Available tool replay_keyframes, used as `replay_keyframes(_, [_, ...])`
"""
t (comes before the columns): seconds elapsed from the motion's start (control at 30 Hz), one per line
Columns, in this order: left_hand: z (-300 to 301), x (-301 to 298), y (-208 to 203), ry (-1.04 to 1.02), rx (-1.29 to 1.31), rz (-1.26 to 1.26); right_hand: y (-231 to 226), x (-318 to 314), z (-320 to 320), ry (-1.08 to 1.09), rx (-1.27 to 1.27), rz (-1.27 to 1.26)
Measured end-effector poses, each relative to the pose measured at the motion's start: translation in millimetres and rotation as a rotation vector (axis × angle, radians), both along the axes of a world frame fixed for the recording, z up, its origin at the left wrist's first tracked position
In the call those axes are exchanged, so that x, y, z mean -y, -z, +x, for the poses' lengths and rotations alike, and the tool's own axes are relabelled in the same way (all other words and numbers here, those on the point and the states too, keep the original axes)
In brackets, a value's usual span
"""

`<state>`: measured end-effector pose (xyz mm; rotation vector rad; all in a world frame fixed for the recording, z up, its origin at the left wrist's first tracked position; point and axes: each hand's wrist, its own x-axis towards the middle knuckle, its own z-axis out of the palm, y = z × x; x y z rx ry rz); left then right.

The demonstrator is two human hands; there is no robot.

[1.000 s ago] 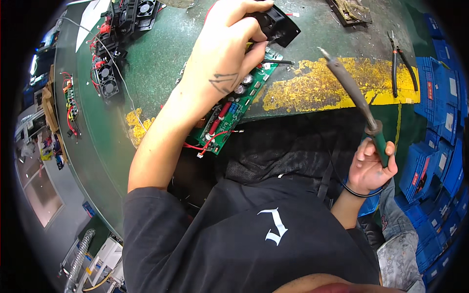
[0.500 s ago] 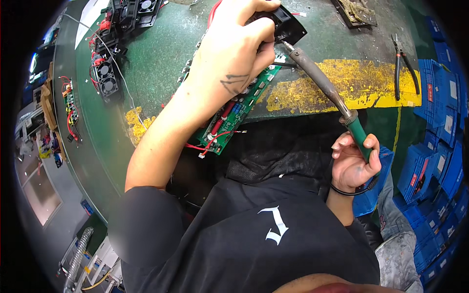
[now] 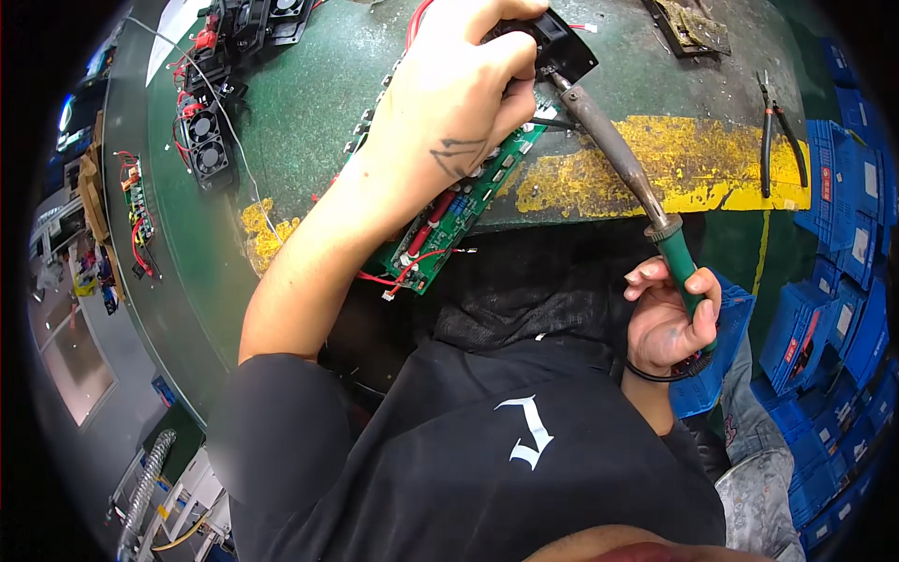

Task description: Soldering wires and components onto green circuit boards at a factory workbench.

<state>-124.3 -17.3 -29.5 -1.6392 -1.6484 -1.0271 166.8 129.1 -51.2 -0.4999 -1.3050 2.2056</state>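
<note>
My right hand (image 3: 667, 323) is wrapped round the green handle of a soldering iron (image 3: 618, 155), which slants up and to the left. Its tip reaches the edge of a black cooling fan (image 3: 571, 58) near the top of the view. My left hand (image 3: 468, 80) grips that fan with bent fingers; whatever lies inside the fingers is hidden. Below my left hand and wrist lies a long green circuit board (image 3: 468, 206) with red and blue parts, partly covered by my forearm. Red wires (image 3: 398, 281) with a small white plug hang off its near end.
Several more black fans (image 3: 206, 140) with red wires stand at the far left of the bench. A smaller wired board (image 3: 139, 211) lies farther left. Black-handled pliers (image 3: 768, 140) rest at the right, below a dark, dirty block (image 3: 688, 26). Blue bins (image 3: 805, 328) are stacked beyond the bench.
My left hand and the fan have shifted slightly right. The soldering iron's tip has moved right with them, while my right hand has drifted slightly left.
</note>
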Motion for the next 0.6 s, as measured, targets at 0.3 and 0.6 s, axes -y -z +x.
replay_keyframes(0.3, [1, 1, -3, 0.014, 0.018, -0.002, 0, 1, 0, -0.015, -0.027, 0.113])
replay_keyframes(0.6, [27, 5, -36, -0.155, 0.338, -0.273, 1, -2, -1, -0.018, -0.039, 0.188])
